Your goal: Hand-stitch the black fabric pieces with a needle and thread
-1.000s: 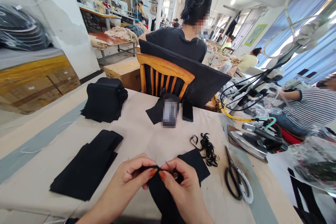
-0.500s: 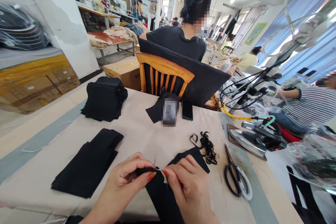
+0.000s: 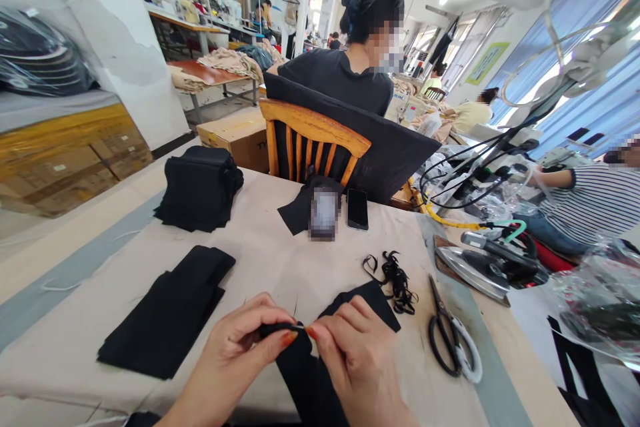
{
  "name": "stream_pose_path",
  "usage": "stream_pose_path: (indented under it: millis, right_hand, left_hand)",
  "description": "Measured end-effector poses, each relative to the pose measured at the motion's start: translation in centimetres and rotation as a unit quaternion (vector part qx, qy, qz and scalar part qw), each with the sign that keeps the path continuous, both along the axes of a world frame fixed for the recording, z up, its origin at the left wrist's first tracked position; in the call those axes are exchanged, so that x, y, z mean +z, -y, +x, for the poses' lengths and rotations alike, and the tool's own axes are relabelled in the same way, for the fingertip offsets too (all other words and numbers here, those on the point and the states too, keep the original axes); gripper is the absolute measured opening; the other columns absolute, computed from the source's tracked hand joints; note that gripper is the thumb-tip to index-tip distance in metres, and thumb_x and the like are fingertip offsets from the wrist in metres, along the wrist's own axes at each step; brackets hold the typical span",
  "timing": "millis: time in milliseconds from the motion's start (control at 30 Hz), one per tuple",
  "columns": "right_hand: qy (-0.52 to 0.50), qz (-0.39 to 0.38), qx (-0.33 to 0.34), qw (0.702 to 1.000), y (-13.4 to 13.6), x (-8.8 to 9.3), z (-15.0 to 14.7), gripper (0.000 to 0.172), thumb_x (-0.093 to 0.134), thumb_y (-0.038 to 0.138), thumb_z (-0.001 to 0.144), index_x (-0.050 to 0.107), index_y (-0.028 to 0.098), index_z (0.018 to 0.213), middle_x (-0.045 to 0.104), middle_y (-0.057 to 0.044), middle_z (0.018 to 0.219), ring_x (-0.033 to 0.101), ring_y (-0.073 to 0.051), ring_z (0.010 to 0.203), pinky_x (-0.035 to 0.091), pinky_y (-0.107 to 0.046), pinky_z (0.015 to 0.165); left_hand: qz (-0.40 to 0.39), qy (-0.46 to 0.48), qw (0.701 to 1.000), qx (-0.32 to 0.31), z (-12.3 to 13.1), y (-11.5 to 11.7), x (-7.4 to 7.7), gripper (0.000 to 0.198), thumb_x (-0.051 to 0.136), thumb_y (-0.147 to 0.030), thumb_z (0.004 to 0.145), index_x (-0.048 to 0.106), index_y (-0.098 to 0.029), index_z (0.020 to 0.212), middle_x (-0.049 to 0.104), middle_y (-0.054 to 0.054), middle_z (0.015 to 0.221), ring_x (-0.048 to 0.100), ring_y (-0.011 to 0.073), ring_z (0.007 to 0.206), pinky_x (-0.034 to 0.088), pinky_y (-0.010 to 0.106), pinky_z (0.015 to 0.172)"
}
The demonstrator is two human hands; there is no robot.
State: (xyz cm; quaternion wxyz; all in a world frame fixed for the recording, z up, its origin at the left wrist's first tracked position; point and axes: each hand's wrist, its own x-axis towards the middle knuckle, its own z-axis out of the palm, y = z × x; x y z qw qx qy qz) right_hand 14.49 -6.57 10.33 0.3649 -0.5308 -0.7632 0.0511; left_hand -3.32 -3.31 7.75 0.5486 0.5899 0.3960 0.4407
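My left hand (image 3: 253,332) pinches the folded upper edge of a black fabric piece (image 3: 313,380) between thumb and fingers. My right hand (image 3: 361,347) is closed close beside it, thumb and forefinger pinched at that same edge. A thin pale sliver shows between the two sets of fingertips, too small to name. The fabric hangs down toward me between my hands. Behind my right hand lies another black cloth part (image 3: 373,303); whether it joins the held piece is hidden. Black-handled scissors (image 3: 445,327) with one white-wrapped loop lie to the right.
Two stacks of black fabric pieces, a far one (image 3: 197,190) and a nearer one (image 3: 167,313), lie on the left. Black fabric strips (image 3: 397,283), a phone (image 3: 357,209) and an iron (image 3: 475,272) are on the right. A person (image 3: 345,80) sits beyond the wooden chair back (image 3: 315,130).
My hands stay almost in place, with only a slight shift of the right fingertips at the fabric edge. The seated person's head has turned a little.
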Motion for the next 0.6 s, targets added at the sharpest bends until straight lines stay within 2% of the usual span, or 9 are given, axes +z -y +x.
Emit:
stream_pose_path:
  millis: [167, 333, 400, 467, 500, 567, 600]
  right_hand:
    - [0.059, 0.02, 0.005, 0.998, -0.1, 0.6, 0.3, 0.037, 0.044, 0.023, 0.098, 0.06, 0.018, 0.066, 0.055, -0.001, 0.059, 0.045, -0.015, 0.058, 0.029, -0.029, 0.058]
    - [0.141, 0.038, 0.014, 0.989, -0.3, 1.3, 0.7, 0.039, 0.046, 0.029, 0.098, 0.054, 0.019, 0.061, 0.055, 0.0, 0.057, 0.047, -0.015, 0.058, 0.026, -0.03, 0.057]
    - [0.099, 0.025, 0.006, 0.995, -0.2, 0.6, 0.5, 0.043, 0.043, 0.03, 0.099, 0.053, 0.018, 0.059, 0.054, -0.001, 0.057, 0.046, -0.014, 0.057, 0.025, -0.03, 0.056]
    - [-0.037, -0.065, 0.011, 0.997, 0.0, -1.0, -0.1, 0.05, 0.037, 0.036, 0.1, 0.053, 0.018, 0.056, 0.052, -0.001, 0.054, 0.045, -0.013, 0.054, 0.026, -0.027, 0.053]
    - [-0.139, -0.145, 0.022, 0.979, 0.1, -2.0, -0.5, 0.054, 0.035, 0.043, 0.1, 0.052, 0.018, 0.055, 0.049, 0.0, 0.051, 0.046, -0.012, 0.052, 0.028, -0.025, 0.051]
    - [-0.317, -0.327, 0.061, 0.888, 0.5, -4.2, -1.3, 0.064, 0.033, 0.063, 0.094, 0.05, 0.019, 0.051, 0.04, 0.004, 0.043, 0.038, -0.009, 0.041, 0.027, -0.022, 0.043]
    - [-0.38, -0.382, 0.072, 0.839, 0.7, -5.2, -1.7, 0.067, 0.033, 0.073, 0.087, 0.049, 0.019, 0.05, 0.037, 0.005, 0.042, 0.034, -0.008, 0.037, 0.025, -0.021, 0.039]
  left_hand:
    - [0.045, -0.064, 0.997, -0.013, -0.3, -0.1, 0.1, 0.012, 0.064, -0.021, 0.082, 0.073, -0.028, 0.078, 0.059, -0.003, 0.067, 0.055, 0.0134, 0.062, 0.041, 0.022, 0.055]
    - [0.059, -0.131, 0.988, -0.052, -0.7, -0.5, 0.2, 0.016, 0.06, -0.022, 0.084, 0.073, -0.026, 0.074, 0.056, -0.003, 0.066, 0.053, 0.0137, 0.059, 0.037, 0.024, 0.054]
    - [0.046, -0.134, 0.988, -0.058, -0.7, -0.6, 0.1, 0.016, 0.06, -0.023, 0.083, 0.072, -0.025, 0.072, 0.055, -0.003, 0.065, 0.053, 0.0138, 0.059, 0.038, 0.024, 0.055]
    - [0.035, -0.115, 0.991, -0.057, -0.6, -0.6, -0.1, 0.016, 0.061, -0.025, 0.083, 0.072, -0.025, 0.071, 0.055, -0.003, 0.065, 0.053, 0.0142, 0.06, 0.039, 0.023, 0.055]
    - [0.033, -0.102, 0.993, -0.055, -0.5, -0.6, -0.1, 0.016, 0.062, -0.026, 0.082, 0.072, -0.024, 0.07, 0.055, -0.003, 0.064, 0.053, 0.0143, 0.06, 0.04, 0.023, 0.055]
    - [0.04, -0.089, 0.994, -0.048, -0.3, -0.4, -0.1, 0.019, 0.061, -0.027, 0.083, 0.071, -0.024, 0.068, 0.054, -0.003, 0.063, 0.054, 0.0143, 0.059, 0.041, 0.023, 0.055]
    - [0.049, -0.091, 0.994, -0.043, -0.3, -0.3, -0.1, 0.021, 0.06, -0.027, 0.084, 0.07, -0.023, 0.066, 0.054, -0.003, 0.062, 0.054, 0.0143, 0.059, 0.041, 0.022, 0.055]
